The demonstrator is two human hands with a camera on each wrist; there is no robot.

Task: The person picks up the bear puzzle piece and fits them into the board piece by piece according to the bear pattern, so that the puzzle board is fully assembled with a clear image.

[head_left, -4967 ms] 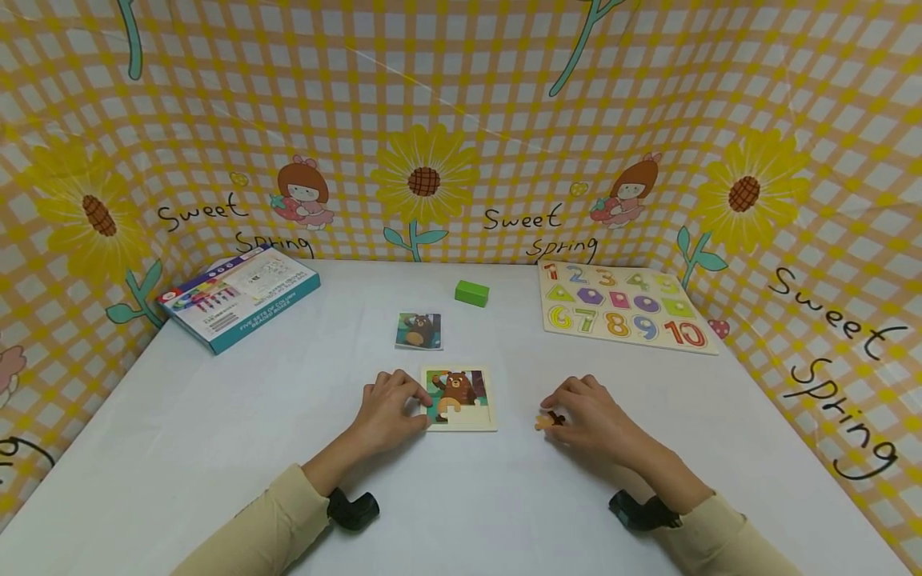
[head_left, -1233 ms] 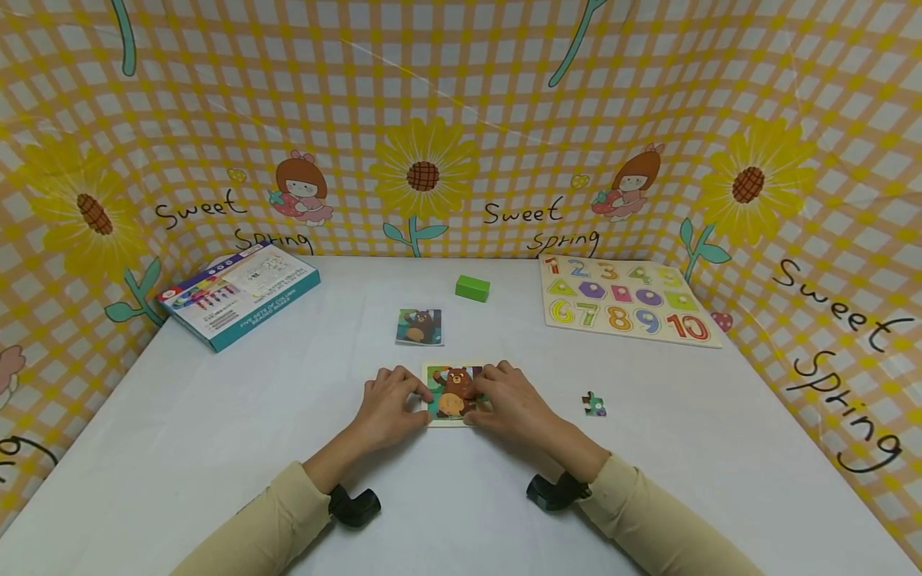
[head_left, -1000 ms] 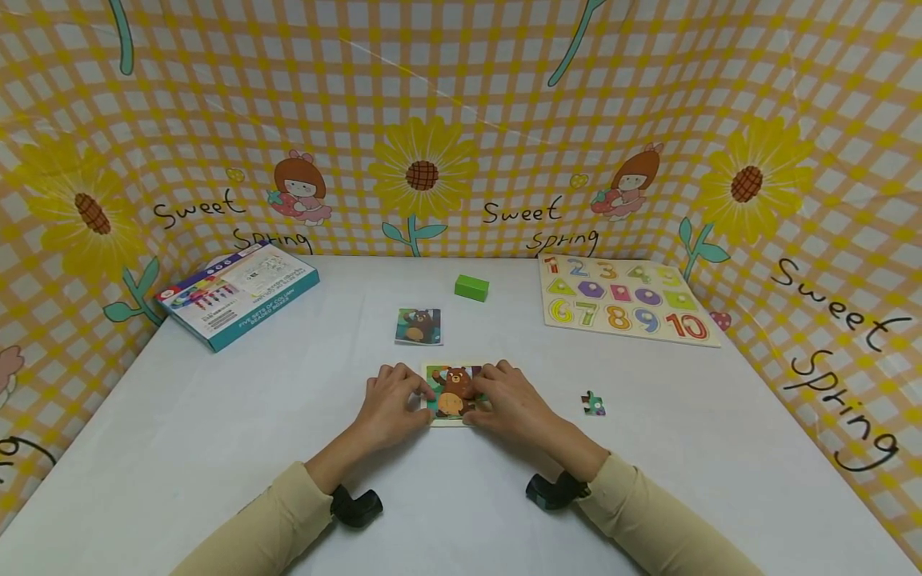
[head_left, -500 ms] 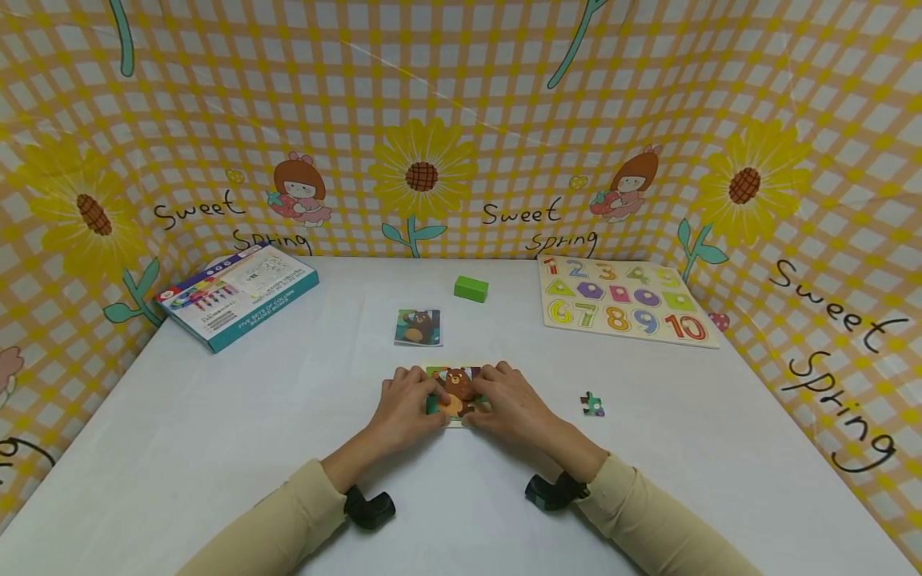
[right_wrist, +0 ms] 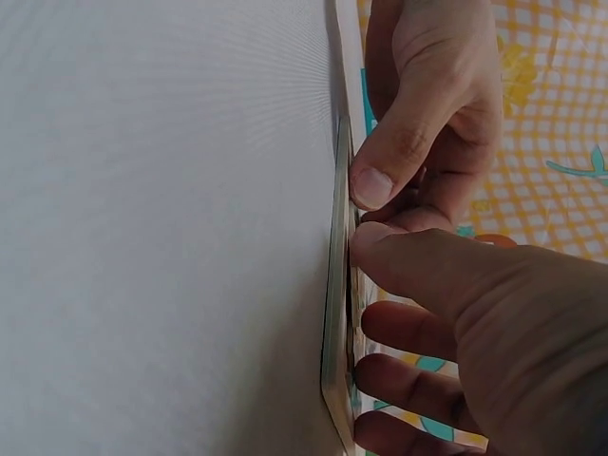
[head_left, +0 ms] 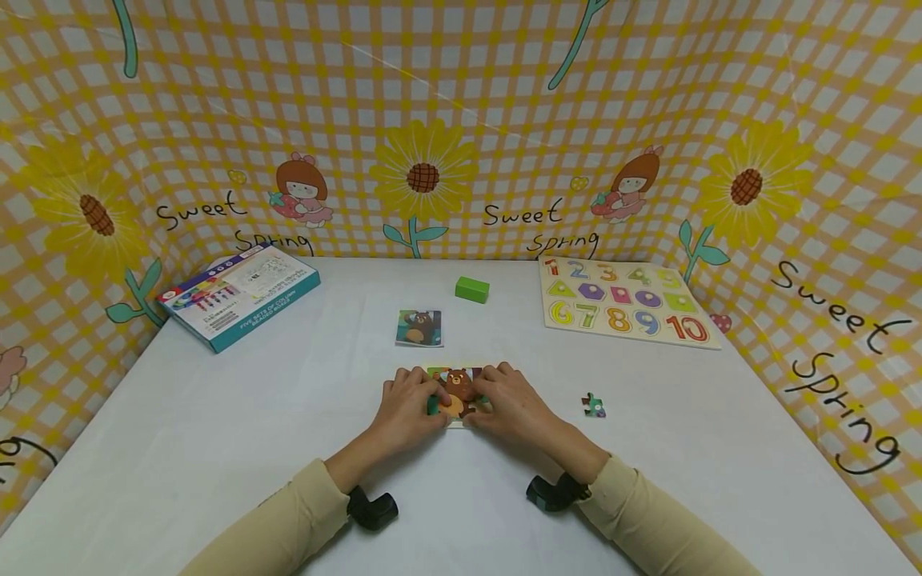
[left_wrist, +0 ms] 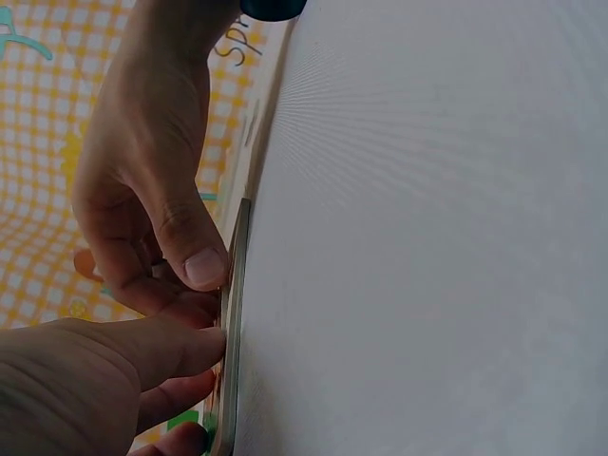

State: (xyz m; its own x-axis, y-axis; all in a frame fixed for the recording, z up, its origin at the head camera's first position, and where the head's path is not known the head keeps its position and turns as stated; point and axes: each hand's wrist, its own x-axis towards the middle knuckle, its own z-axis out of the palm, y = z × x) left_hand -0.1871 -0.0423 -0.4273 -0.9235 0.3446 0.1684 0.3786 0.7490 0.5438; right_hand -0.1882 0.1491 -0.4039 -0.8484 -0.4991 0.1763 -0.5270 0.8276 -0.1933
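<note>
A small wooden jigsaw puzzle (head_left: 457, 382) with a brown bear picture in a pale tray lies in the middle of the table. Both hands are over it from the sides. My left hand (head_left: 407, 410) has its thumb and fingertips on the picture's left part, over the bear's belly. From the right, the fingertips of my right hand (head_left: 515, 406) press on the picture, covering its right side. In the right wrist view the right fingers are fairly straight along the tray (right_wrist: 334, 313). One loose green puzzle piece (head_left: 594, 406) lies on the table to the right.
Beyond the puzzle lies a bear picture card (head_left: 419, 328). A green block (head_left: 472, 290) stands farther back. At the back left is a flat teal-edged box (head_left: 241, 296); at the back right, a number-and-shape board (head_left: 627, 304). A checked cloth (head_left: 461, 96) rises behind the white tabletop.
My right hand has brought a brown-and-orange puzzle piece to the puzzle, leaving the green piece behind. My left hand has shifted right, from the tray's left edge onto the picture.
</note>
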